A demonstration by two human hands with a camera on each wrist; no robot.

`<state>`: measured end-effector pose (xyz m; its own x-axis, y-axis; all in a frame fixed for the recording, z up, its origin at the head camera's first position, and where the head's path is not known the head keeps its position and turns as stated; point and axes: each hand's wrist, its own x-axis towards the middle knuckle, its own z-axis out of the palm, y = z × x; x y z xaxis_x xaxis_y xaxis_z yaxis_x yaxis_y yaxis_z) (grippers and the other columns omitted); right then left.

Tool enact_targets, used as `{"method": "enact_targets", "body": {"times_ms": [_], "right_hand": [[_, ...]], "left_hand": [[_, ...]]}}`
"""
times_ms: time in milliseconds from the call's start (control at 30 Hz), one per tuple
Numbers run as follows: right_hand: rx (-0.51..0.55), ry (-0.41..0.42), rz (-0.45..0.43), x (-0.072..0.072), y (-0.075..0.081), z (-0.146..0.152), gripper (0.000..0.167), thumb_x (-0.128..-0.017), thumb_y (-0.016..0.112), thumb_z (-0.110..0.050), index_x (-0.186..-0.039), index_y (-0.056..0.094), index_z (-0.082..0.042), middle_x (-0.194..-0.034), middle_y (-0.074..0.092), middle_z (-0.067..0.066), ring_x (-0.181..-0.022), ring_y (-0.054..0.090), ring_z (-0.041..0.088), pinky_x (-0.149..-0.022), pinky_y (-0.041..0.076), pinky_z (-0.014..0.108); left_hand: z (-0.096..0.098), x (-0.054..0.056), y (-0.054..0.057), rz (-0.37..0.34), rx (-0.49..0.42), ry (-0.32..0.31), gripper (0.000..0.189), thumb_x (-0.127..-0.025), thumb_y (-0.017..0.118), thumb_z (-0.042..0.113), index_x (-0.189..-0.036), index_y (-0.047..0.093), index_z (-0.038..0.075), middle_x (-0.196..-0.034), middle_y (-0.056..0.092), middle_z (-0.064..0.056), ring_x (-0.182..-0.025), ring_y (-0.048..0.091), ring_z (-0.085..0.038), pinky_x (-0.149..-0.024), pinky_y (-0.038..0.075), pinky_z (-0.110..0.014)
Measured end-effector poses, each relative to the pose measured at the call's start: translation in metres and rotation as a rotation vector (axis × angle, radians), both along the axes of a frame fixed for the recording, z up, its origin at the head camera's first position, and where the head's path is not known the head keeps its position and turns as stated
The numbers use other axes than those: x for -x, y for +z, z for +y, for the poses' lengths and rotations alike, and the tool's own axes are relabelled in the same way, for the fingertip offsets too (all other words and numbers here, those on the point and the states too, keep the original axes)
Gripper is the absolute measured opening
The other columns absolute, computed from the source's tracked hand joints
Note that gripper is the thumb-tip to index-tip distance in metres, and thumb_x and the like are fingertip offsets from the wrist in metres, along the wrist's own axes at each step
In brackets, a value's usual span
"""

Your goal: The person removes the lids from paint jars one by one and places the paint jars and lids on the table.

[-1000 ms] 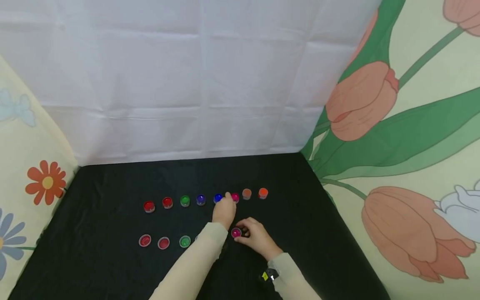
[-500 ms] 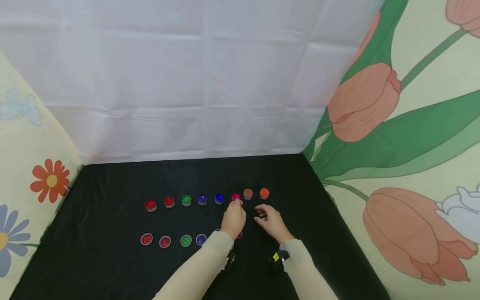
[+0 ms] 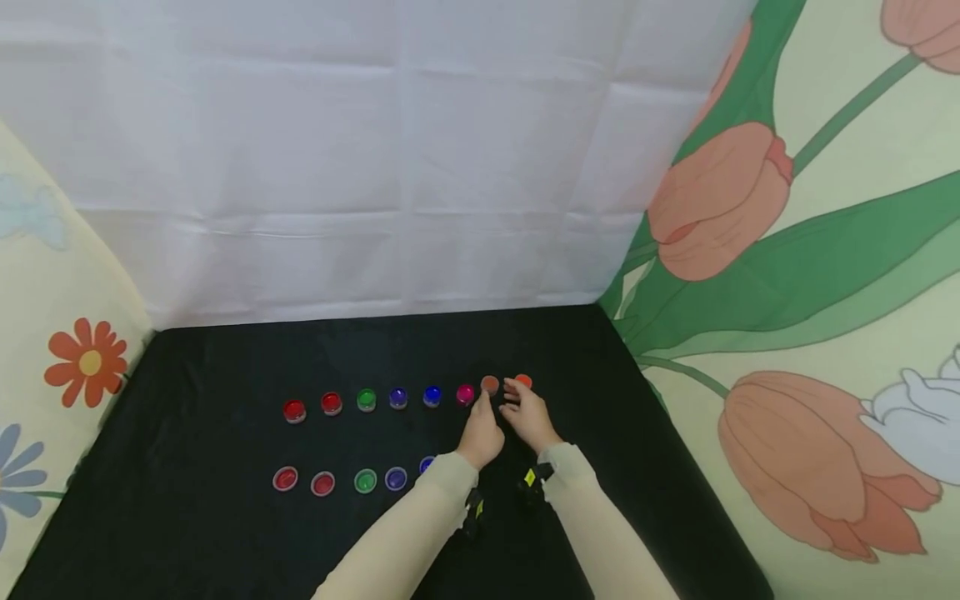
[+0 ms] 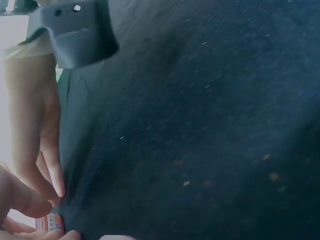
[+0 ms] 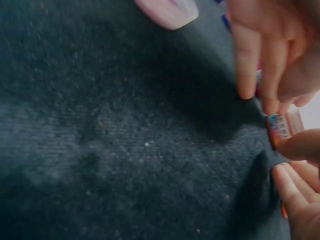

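My left hand reaches toward a small brownish-orange jar in the far row, its straight fingertips right at the near side. In the right wrist view the jar's printed label shows between the fingertips of both hands. My right hand is at the jar's right, thumb and fingers apart, overlapping an orange jar. Left of the hands stand a pink jar, a blue jar and a purple jar. A pink round piece from the near row appears in the right wrist view.
The far row continues left with a green jar and two red jars. A near row of pale-rimmed round pieces, red, green and purple, lies on the black cloth. White cloth hangs behind.
My right hand has let go of the pink round piece in the near row and moved up to the far row. My left hand has shifted right from the pink jar to the brownish-orange one.
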<state>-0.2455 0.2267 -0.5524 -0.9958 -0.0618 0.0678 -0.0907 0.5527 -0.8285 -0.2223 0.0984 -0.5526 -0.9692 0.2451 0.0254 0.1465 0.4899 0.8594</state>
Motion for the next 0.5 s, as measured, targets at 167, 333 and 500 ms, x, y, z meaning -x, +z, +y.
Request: {"method": "enact_targets", "body": {"times_ms": [167, 333, 500], "right_hand": [[-0.018, 0.025, 0.012, 0.007, -0.002, -0.008, 0.052, -0.093, 0.063, 0.011, -0.143, 0.047, 0.011, -0.138, 0.054, 0.032, -0.122, 0.058, 0.044, -0.097, 0.053, 0.046], [0.007, 0.025, 0.011, 0.009, -0.004, -0.013, 0.052, -0.094, 0.064, 0.008, -0.143, 0.047, 0.01, -0.136, 0.055, 0.032, -0.121, 0.058, 0.044, -0.096, 0.054, 0.047], [0.026, -0.007, 0.03, 0.007, -0.007, -0.013, 0.05, -0.092, 0.068, 0.008, -0.139, 0.051, 0.011, -0.124, 0.06, 0.031, -0.112, 0.063, 0.043, -0.092, 0.055, 0.047]], "left_hand": [[-0.001, 0.006, 0.002, -0.012, -0.019, -0.002, 0.073, -0.084, 0.049, -0.013, -0.149, 0.018, -0.022, -0.151, 0.03, -0.041, -0.14, 0.037, -0.048, -0.115, 0.033, -0.052], [-0.001, 0.008, 0.002, -0.027, -0.053, 0.014, 0.073, -0.081, 0.047, -0.012, -0.148, 0.02, -0.022, -0.15, 0.031, -0.042, -0.14, 0.035, -0.05, -0.115, 0.031, -0.054], [-0.001, 0.008, -0.001, -0.004, -0.073, 0.059, 0.066, -0.083, 0.047, -0.011, -0.146, 0.029, -0.021, -0.144, 0.039, -0.041, -0.135, 0.041, -0.05, -0.113, 0.035, -0.054]]}}
